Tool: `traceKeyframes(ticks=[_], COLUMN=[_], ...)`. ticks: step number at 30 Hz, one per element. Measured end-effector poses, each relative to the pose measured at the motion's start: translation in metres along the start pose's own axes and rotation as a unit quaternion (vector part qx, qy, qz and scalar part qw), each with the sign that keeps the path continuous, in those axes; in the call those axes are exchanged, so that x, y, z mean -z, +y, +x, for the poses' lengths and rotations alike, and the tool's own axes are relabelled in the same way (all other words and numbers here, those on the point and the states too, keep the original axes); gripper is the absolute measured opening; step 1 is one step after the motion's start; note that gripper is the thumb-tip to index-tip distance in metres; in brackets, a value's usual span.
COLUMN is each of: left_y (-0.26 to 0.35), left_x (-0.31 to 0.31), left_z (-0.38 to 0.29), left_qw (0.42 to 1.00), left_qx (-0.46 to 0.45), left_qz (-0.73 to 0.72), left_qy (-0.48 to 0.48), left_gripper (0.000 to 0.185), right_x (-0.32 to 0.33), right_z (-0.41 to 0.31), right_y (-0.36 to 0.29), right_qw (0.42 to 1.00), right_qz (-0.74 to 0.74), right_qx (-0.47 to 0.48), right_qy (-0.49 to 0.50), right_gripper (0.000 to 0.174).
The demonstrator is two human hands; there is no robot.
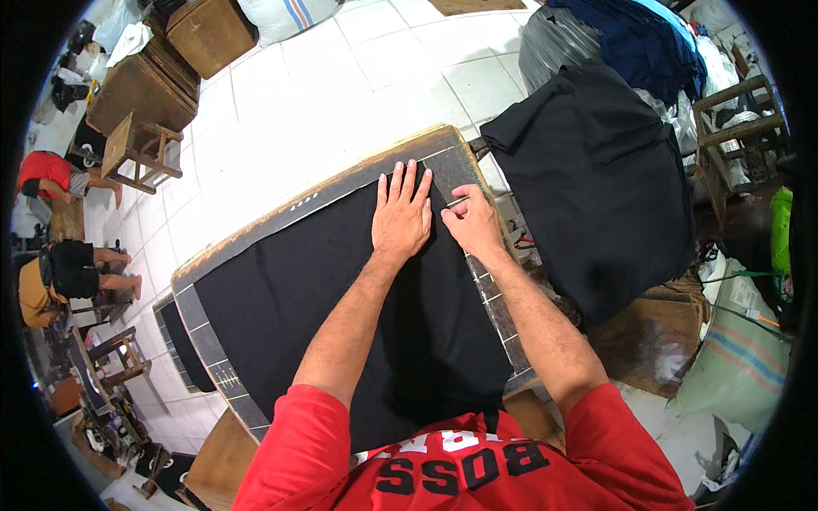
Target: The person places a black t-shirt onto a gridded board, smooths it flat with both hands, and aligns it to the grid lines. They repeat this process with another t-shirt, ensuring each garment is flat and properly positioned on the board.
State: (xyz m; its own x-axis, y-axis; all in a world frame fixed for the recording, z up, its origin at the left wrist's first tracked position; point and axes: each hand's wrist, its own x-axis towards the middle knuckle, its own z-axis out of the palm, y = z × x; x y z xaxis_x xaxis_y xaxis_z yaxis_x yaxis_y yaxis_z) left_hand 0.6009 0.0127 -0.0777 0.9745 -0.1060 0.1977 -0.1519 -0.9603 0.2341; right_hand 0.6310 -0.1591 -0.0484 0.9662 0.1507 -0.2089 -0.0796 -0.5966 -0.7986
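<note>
A dark board (pixel 441 156) with pale ruled lines and worn brown edges lies before me. Black fabric (pixel 319 268) is spread flat over most of it, reaching down to my body. My left hand (pixel 402 214) presses palm down on the fabric near its far right corner, fingers slightly spread. Just right of it, my right hand (pixel 474 220) pinches a thin, stick-like tool (pixel 457 202) between thumb and fingers, above the board's right margin. The tool's exact kind is too small to tell. My shirt hides the near end of the fabric.
Folded black cloth (pixel 601 191) is heaped right of the board. Beyond it lie navy cloth (pixel 652 48) and a wooden stool (pixel 735 121). At left stand another stool (pixel 137 153) and stacked boards (pixel 150 89). Two people work at far left. A striped sack (pixel 735 358) sits lower right.
</note>
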Motion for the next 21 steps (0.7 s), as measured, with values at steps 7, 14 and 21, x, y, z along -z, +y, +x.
traceKeyframes(ticks=[7, 14, 21], left_y=[0.001, 0.012, 0.031], left_x=[0.002, 0.012, 0.018], left_z=[-0.005, -0.025, -0.052], left_qw=[1.000, 0.998, 0.994], left_qx=[-0.001, -0.027, -0.067], left_qz=[-0.017, 0.005, -0.005], left_qy=[-0.020, -0.062, -0.090], left_gripper=[0.057, 0.058, 0.058], right_x=[-0.003, 0.009, 0.025], right_z=[0.006, -0.006, -0.032], right_y=[-0.003, -0.004, 0.007], right_qw=[0.998, 0.985, 0.978], right_qz=[-0.020, -0.076, -0.078], right_qx=[-0.063, -0.152, -0.185], right_qy=[-0.009, -0.020, -0.060], right_gripper=[0.050, 0.047, 0.049])
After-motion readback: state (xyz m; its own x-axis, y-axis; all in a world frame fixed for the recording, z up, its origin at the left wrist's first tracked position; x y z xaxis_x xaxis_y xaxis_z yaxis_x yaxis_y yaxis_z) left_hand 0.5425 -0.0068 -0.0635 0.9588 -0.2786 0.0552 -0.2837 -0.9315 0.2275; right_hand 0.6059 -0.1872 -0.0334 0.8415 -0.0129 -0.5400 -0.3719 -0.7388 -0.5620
